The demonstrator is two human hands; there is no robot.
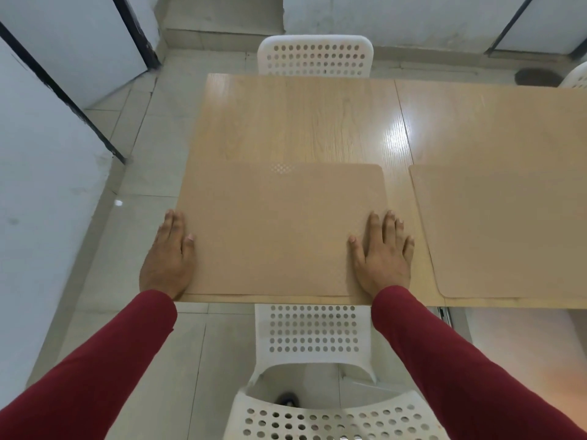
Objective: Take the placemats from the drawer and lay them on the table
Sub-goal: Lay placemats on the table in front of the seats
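A tan placemat [276,227] lies flat on the near left part of the light wooden table [305,122], its near edge along the table's front edge. My left hand [170,255] rests at the mat's left edge, thumb on the mat and fingers over the table's side. My right hand [382,252] lies flat, fingers spread, on the mat's right side. A second tan placemat [508,230] lies flat to the right, apart from the first by a narrow strip of table. No drawer is in view.
A white perforated chair [314,338] stands tucked under the table's near edge right below me. Another white chair [314,55] faces it at the far side, and a third [576,79] peeks in at the far right. Tiled floor and white wall panels lie to the left.
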